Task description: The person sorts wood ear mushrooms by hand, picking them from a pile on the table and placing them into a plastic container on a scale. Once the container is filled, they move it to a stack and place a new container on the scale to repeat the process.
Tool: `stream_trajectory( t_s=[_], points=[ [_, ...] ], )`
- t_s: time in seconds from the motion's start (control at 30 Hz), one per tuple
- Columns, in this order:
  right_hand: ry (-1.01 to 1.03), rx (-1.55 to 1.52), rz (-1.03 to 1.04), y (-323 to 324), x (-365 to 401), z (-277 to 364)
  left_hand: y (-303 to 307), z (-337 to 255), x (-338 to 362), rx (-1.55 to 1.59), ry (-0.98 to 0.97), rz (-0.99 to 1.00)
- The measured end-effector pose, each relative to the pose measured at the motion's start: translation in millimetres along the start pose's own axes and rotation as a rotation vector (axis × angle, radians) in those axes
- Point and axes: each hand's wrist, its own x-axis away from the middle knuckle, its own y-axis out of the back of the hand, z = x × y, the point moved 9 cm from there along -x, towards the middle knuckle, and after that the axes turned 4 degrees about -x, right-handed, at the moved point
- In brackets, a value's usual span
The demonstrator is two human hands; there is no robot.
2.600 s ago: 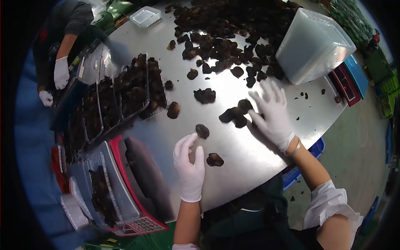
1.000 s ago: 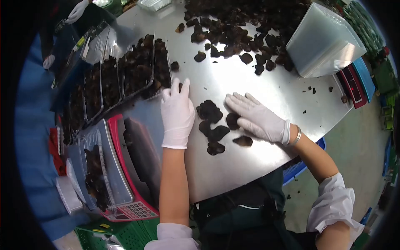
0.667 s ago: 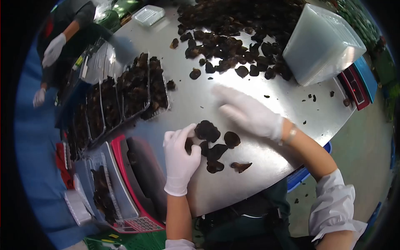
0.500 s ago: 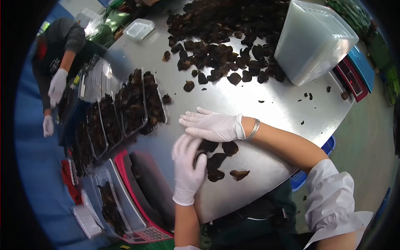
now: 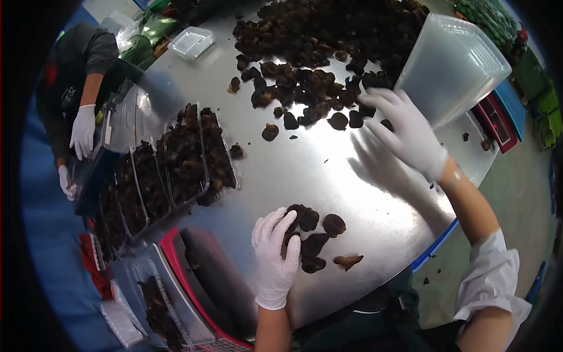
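Observation:
My left hand, in a white glove, is at the left edge of a small group of dark, wrinkled pieces near the table's front. Its fingers curl over the group's edge and touch a piece. My right hand, also gloved, is raised over the table beside the large dark pile, fingers spread, with nothing seen in it. Its fingertips are near loose pieces at the pile's lower right, left of a tall stack of clear trays.
Clear trays filled with dark pieces stand at the left. A red-rimmed scale holds a part-filled tray. One clear tray lies at the back. A co-worker's gloved hand is far left. Another scale stands at the right.
My right hand has moved away from my left hand, up and right to the pile. My left hand has shifted slightly right and down, still beside the small group.

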Motion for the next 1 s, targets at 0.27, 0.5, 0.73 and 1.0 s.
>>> stream_trajectory(
  t_s=[0.27, 0.5, 0.73, 1.0],
  points=[
    [0.042, 0.147, 0.081, -109.6, -135.9, -37.2, -0.2, 12.2, 0.5, 0.003, 0.019, -0.027],
    [0.102, -0.191, 0.135, -34.6, -50.3, -28.4, 0.0, 13.2, -0.7, 0.011, 0.061, -0.034],
    [0.146, -0.019, 0.294, -79.5, 76.6, 26.2, 5.0, 10.7, 0.4, 0.069, 0.073, -0.117],
    [0.116, -0.012, 0.043, -33.0, 98.1, 59.6, 8.6, 11.3, 3.2, 0.084, 0.083, -0.184]
  ],
)
